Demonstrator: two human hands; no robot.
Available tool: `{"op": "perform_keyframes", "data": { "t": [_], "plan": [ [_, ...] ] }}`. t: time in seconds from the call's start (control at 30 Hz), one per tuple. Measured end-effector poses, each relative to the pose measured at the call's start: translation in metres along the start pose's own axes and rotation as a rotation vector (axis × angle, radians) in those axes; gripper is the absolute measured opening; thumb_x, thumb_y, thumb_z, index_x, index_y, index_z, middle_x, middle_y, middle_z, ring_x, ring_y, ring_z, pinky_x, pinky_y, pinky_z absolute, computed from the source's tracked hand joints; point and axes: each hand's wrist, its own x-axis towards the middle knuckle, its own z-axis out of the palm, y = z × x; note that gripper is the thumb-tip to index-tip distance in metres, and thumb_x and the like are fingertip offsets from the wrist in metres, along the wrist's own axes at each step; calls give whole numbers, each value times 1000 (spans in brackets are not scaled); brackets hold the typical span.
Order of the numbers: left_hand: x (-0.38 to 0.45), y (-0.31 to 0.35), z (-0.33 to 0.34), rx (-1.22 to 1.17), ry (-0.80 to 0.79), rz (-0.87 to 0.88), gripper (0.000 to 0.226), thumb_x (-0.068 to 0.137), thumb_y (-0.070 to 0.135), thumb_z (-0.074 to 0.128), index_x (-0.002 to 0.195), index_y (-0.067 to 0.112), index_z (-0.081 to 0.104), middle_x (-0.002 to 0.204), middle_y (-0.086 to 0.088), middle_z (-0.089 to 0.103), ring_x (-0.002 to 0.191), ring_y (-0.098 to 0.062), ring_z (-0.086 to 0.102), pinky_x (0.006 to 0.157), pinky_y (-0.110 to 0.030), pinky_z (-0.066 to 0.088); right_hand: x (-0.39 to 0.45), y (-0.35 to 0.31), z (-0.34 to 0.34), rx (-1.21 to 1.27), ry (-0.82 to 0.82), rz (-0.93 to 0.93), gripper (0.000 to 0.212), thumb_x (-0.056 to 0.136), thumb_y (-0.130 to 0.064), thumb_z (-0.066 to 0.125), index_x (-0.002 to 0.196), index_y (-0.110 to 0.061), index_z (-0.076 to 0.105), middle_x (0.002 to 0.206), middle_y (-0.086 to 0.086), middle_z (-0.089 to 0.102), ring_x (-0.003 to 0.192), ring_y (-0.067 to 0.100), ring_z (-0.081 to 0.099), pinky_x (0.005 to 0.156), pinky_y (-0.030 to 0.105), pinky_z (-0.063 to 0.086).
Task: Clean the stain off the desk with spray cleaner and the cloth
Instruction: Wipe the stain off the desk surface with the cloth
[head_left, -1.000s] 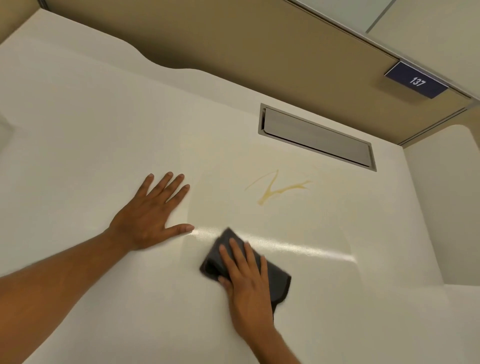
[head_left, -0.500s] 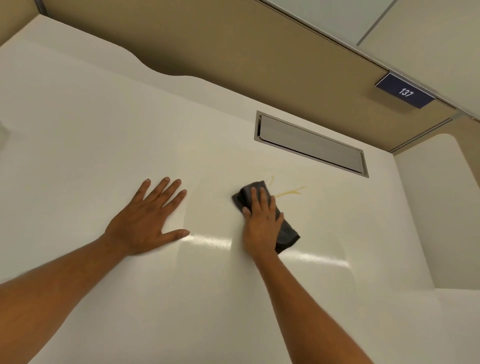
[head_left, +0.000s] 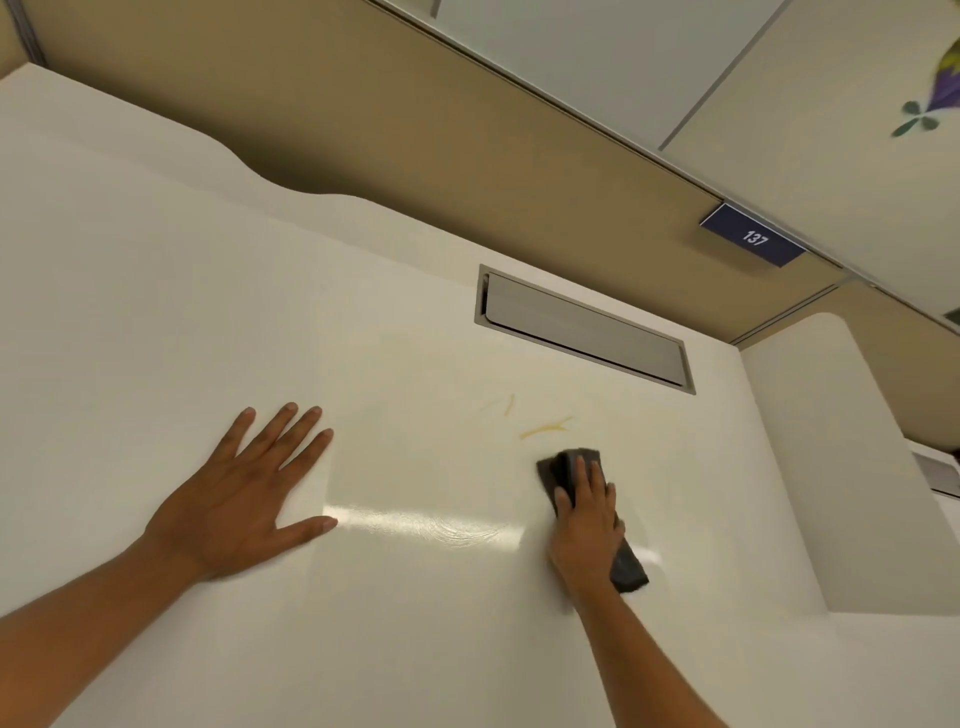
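The yellow stain (head_left: 545, 427) sat right of centre on the white desk (head_left: 156, 312), just above the dark cloth (head_left: 569, 467). The right hand (head_left: 587, 525) lay flat on that cloth, fingers extended, pressing it down. Well to the left, the left hand (head_left: 244, 499) rested open and empty, fingers spread.

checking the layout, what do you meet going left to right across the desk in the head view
left hand → yellow stain → right hand pressing the dark cloth → neighbouring desk
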Motion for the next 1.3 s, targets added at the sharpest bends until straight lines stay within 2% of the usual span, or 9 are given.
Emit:
{"op": "perform_keyframes", "data": {
  "t": [0.1, 0.23, 0.43, 0.5, 0.6, 0.8, 1.07, 1.2, 1.3],
  "plan": [
    [0, 1, 2, -4, 9, 6, 100, 94, 85, 34, 169, 20, 26, 180, -3, 19, 166, -25, 20, 131, -60, 24, 42, -43, -3, -11, -7, 1, 58, 112, -35, 39, 166, -33, 18, 176, -4, 14, 161, 27, 13, 124, 54, 22],
    [1, 0, 0, 0, -5, 4, 100, 94, 85, 35, 169, 20, 24, 180, -2, 17, 167, -25, 18, 132, -60, 22, 8, -88, 20, -62, -57, -310, 59, 112, -34, 41, 165, -39, 17, 176, -10, 10, 162, 21, 8, 127, 52, 16],
    [0, 2, -1, -5, 4, 2, 100, 94, 85, 36, 169, 21, 25, 180, -1, 19, 167, -24, 18, 132, -59, 24, -112, -33, 48, -16, -107, -605, 69, 105, -36, 57, 162, -47, 22, 173, -20, 7, 161, 12, 2, 126, 43, 4],
    [1, 2, -2, 0, 1, 2, 100, 93, 85, 37, 169, 21, 26, 180, -2, 19, 166, -25, 19, 132, -60, 24, -112, -1, 39, 8, -99, -569, 73, 98, -30, 69, 160, -41, 34, 170, -16, 19, 160, 15, 13, 123, 40, 7],
    [1, 2, -3, -2, -1, 4, 100, 94, 85, 37, 169, 20, 26, 180, -2, 19, 166, -25, 19, 131, -60, 24, -52, 21, 12, -41, -103, -352, 63, 107, -28, 56, 162, -38, 28, 173, -14, 15, 162, 24, 12, 125, 49, 15],
    [1, 0, 3, -3, 6, 7, 101, 93, 85, 38, 170, 22, 21, 181, -1, 14, 167, -24, 16, 132, -60, 21, 93, -38, -23, -1, -51, -73, 58, 112, -33, 40, 166, -29, 19, 176, -2, 15, 159, 29, 16, 122, 56, 27],
    [1, -1, 3, -8, 6, 7, 101, 93, 85, 39, 170, 22, 21, 181, -1, 15, 167, -24, 17, 132, -60, 22, 23, -118, 27, -120, -116, -515, 59, 111, -39, 43, 165, -38, 20, 175, -9, 14, 162, 21, 11, 125, 50, 18],
    [0, 0, 3, -14, 13, 5, 100, 93, 84, 39, 170, 22, 23, 181, -1, 16, 167, -24, 18, 132, -59, 23, -78, -70, 56, -25, -96, -653, 66, 106, -40, 48, 163, -46, 16, 174, -18, 10, 161, 14, 6, 126, 44, 8],
    [0, 0, 4, -9, 9, 3, 100, 93, 85, 40, 170, 23, 22, 181, 0, 17, 167, -23, 17, 132, -59, 22, -105, -4, 48, 25, -50, -555, 75, 96, -36, 68, 160, -45, 31, 171, -17, 20, 158, 12, 16, 120, 41, 17]
  ]
}}
